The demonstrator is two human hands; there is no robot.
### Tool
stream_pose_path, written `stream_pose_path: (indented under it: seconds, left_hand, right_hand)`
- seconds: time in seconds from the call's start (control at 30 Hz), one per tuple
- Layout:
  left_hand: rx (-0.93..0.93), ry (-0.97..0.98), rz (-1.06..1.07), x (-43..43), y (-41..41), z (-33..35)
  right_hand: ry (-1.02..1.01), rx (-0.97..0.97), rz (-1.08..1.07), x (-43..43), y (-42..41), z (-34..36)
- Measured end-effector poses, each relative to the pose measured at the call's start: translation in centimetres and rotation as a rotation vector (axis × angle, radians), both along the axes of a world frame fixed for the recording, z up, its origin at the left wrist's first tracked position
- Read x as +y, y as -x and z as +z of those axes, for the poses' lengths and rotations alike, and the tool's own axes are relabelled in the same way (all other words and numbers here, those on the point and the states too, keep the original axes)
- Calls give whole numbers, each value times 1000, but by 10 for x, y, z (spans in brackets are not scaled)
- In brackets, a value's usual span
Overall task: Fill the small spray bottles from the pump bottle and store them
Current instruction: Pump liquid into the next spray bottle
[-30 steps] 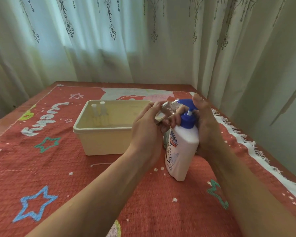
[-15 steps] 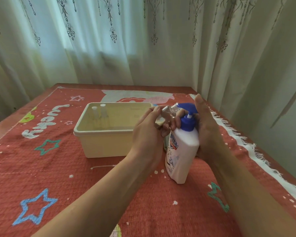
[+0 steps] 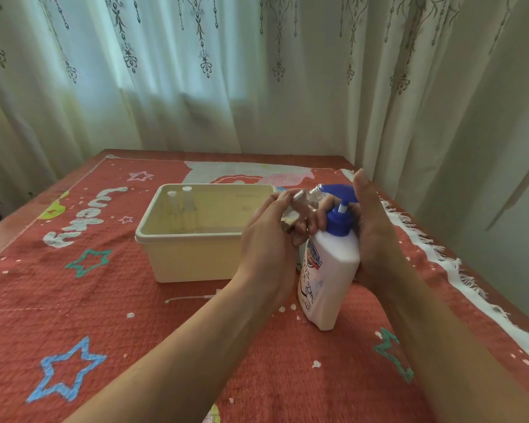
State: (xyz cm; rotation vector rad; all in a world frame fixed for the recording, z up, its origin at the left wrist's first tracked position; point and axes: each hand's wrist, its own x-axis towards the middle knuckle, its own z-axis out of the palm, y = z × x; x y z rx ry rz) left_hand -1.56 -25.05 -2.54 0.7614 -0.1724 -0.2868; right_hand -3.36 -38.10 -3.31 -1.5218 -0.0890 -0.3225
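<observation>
A white pump bottle [image 3: 329, 270] with a blue pump head [image 3: 339, 219] stands tilted on the red cloth. My right hand [image 3: 376, 236] wraps its far side, thumb raised beside the pump. My left hand [image 3: 269, 239] pinches a small clear spray bottle [image 3: 307, 198], tilted with its mouth near the blue pump spout. Two small spray bottles [image 3: 180, 209] stand upright in the far left corner of the cream plastic box [image 3: 193, 257].
A thin white spray tube [image 3: 190, 298] lies on the red star-patterned cloth [image 3: 74, 315] in front of the box. Curtains hang behind and to the right. The cloth's fringed white edge [image 3: 440, 257] runs along the table's right side.
Both hands and the pump bottle stay in place; the small bottle stays at the spout. Only the camera view shifts slightly.
</observation>
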Motion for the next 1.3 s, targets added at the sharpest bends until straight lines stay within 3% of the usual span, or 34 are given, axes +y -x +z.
stream_pose_path:
  seconds: [0.27,1.3]
  left_hand:
    - [-1,-19,-26,0,2,-1]
    - [28,29,-49,-1,1,-3]
  right_hand:
    - [-103,-27,28,1,1,0]
    - [-88,-18,28,4,2,0]
